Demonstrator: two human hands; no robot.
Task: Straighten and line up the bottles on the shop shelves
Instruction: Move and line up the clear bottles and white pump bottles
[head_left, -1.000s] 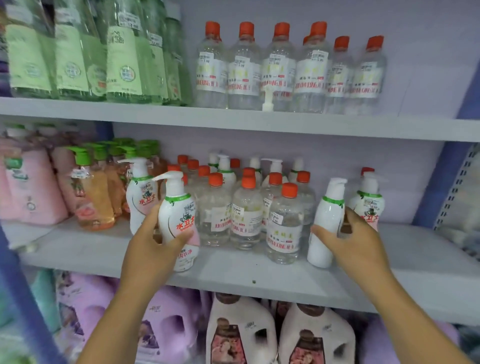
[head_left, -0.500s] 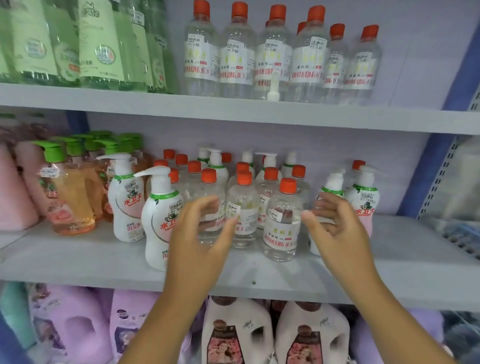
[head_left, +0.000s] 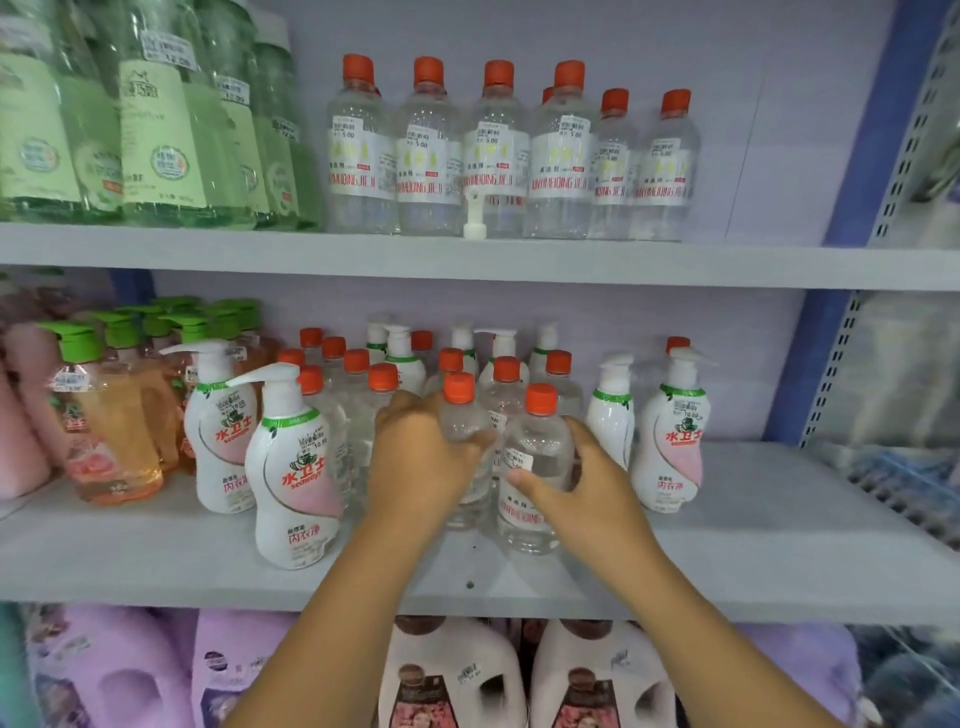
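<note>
You're working the middle shelf (head_left: 779, 571), mid-step on the clear orange-capped cluster. Your left hand (head_left: 421, 462) is wrapping its grip around one clear bottle (head_left: 460, 415); your right hand (head_left: 587, 483) is curling around the front clear bottle (head_left: 535, 457), thumb on its label. Both bottles are standing upright near the shelf's middle. Next move probably calls for squaring them into a row, labels forward, without knocking the neighbouring white pump bottle (head_left: 293, 467). Rear rows are hiding behind the front ones; the count there is unclear. Lower-shelf jugs (head_left: 452, 675) are getting cut off.
</note>
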